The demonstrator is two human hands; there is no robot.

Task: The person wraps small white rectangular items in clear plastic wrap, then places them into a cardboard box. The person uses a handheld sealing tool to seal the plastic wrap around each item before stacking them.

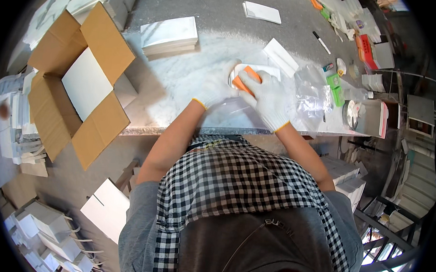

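Observation:
Both my hands wear white knit gloves with yellow cuffs and work close together at the near side of the marble-topped table. In my right hand (266, 97) is an orange block (243, 87), perhaps a sponge or sanding block, with the fingers closed over it. It rests on a white marble-look tile (272, 70) lying flat. My left hand (216, 89) is smeared by motion beside that tile's left end, so its fingers are unclear. A second white tile (281, 57) lies at an angle just beyond. Clear plastic wrap (312, 94) sits right of my right hand.
An open cardboard box (52, 94) with a white panel inside stands left. Stacked tiles (169, 34) lie far left of my hands, another small stack (261, 12) farther back. A marker (321, 42), green packets (335, 89) and a tape roll (351, 115) are at right.

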